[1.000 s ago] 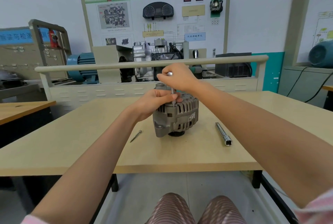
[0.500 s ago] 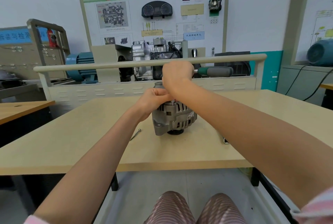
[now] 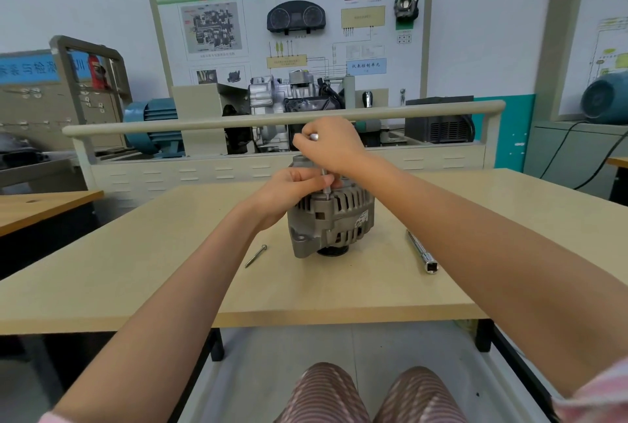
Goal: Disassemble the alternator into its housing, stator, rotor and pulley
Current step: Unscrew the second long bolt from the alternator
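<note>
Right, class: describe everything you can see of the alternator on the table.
The alternator is a grey, cast-metal-looking body with slotted vents round its side, a mounting ear low on the left and a dark pulley underneath. It stands on the tan table. The left hand grips its top, while the right hand holds a thin metal tool upright into its top edge.

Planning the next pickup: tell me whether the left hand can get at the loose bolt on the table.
Probably yes: the bolt lies bare just beside the left forearm, nothing over it, but the left hand must first release the alternator.
</note>
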Demonstrator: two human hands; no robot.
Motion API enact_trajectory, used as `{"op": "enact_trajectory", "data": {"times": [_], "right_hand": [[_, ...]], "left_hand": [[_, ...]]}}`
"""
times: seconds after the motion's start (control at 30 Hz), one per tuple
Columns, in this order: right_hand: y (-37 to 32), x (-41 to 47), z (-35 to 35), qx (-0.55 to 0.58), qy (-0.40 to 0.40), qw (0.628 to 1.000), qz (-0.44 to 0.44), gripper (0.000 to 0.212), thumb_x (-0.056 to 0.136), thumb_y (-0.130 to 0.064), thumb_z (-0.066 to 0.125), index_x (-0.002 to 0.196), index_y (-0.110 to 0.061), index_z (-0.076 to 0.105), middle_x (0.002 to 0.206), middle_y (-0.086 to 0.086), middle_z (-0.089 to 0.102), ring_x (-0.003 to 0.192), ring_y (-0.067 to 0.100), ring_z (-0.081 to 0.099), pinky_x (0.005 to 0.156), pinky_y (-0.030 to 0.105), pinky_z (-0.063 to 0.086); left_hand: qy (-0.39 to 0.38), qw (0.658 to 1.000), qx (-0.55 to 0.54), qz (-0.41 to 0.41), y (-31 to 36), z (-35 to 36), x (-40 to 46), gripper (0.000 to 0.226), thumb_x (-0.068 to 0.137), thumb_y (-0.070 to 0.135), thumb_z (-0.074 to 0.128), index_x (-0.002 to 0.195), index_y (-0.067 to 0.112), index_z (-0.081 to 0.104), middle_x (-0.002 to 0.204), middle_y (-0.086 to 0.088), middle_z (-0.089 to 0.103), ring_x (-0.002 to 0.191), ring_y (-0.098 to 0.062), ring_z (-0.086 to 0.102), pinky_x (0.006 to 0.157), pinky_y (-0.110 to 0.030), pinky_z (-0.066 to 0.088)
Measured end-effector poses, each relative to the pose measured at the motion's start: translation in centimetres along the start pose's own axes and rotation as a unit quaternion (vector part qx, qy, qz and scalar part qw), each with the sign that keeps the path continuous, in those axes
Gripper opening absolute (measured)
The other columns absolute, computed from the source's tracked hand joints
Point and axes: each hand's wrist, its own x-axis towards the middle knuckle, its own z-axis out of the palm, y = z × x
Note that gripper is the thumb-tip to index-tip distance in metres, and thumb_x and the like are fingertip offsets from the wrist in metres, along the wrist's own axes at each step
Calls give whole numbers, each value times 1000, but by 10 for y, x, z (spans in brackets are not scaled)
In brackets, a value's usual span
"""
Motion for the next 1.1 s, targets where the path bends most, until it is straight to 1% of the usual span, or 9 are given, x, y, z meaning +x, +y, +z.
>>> {"op": "enact_trajectory", "data": {"times": [0.07, 0.17, 0.3, 0.4, 0.53, 0.7, 0.83, 0.97, 1.1], "right_hand": [[3, 0, 2, 49, 12, 999, -2, 45, 87, -21, 49, 47, -19, 29, 46, -5, 27, 49, 13, 27, 51, 26, 22], [8, -1, 0, 32, 15, 999, 0, 43, 87, -19, 48, 49, -19, 28, 47, -4, 27, 48, 13, 26, 49, 28, 21], [6, -1, -5, -152, 14, 988, -1, 39, 92, -24, 43, 55, -17, 33, 52, -4, 34, 49, 14, 34, 45, 26, 20], [-10, 0, -2, -329, 16, 943, 58, 28, 92, -18, 46, 65, -15, 44, 56, -2, 37, 47, 14, 33, 44, 22, 21], [-23, 1, 0, -401, -11, 911, 96, 17, 86, -1, 50, 75, -13, 51, 59, -1, 38, 48, 12, 32, 45, 21, 25], [-13, 1, -6, -325, -4, 944, 51, 23, 93, -19, 46, 70, -15, 46, 59, -2, 37, 50, 14, 34, 45, 23, 23], [1, 1, -9, -139, -30, 990, -1, 37, 88, -22, 47, 54, -17, 34, 54, -3, 36, 56, 16, 37, 52, 28, 27], [9, 0, -5, 44, -49, 998, -9, 30, 85, -18, 52, 57, -12, 41, 59, 6, 39, 61, 18, 37, 60, 30, 29], [11, 1, -6, 35, -58, 998, -16, 33, 86, -19, 52, 56, -15, 38, 57, 3, 37, 62, 18, 37, 58, 30, 30]], "left_hand": [[10, 1000, -2, 2, 0, 1, 0, 17, 93, 25, 60, 100, 20, 74, 108, 0, 73, 106, -11, 66, 84, -15, 47], [21, 1000, 2, 5, 0, 3, 1, 15, 93, 24, 61, 96, 21, 75, 104, -1, 75, 101, -12, 68, 82, -15, 51], [29, 999, -2, 14, 2, 7, -1, 14, 92, 20, 62, 91, 22, 76, 99, 0, 75, 94, -9, 69, 77, -13, 52], [56, 998, -2, 21, 2, 10, -2, 20, 91, 17, 63, 81, 28, 76, 86, 10, 76, 84, -3, 69, 77, -15, 51], [82, 996, 12, 13, 0, 12, -1, 21, 90, 17, 64, 76, 28, 74, 78, 14, 74, 82, -3, 66, 88, -27, 49], [60, 998, 12, 7, 1, 9, -2, 13, 91, 23, 64, 83, 23, 76, 87, 11, 75, 83, 2, 66, 82, -18, 47], [38, 999, 18, 2, 3, 7, -1, 16, 93, 26, 62, 85, 23, 76, 98, 3, 75, 91, -3, 67, 80, -13, 48], [30, 999, 21, -3, 4, 7, -3, 18, 94, 29, 60, 96, 20, 75, 97, 4, 75, 90, -4, 68, 72, -10, 49], [37, 999, 17, 0, 5, 9, -3, 15, 94, 25, 60, 94, 20, 74, 92, 5, 75, 87, -3, 69, 72, -11, 50]]}}
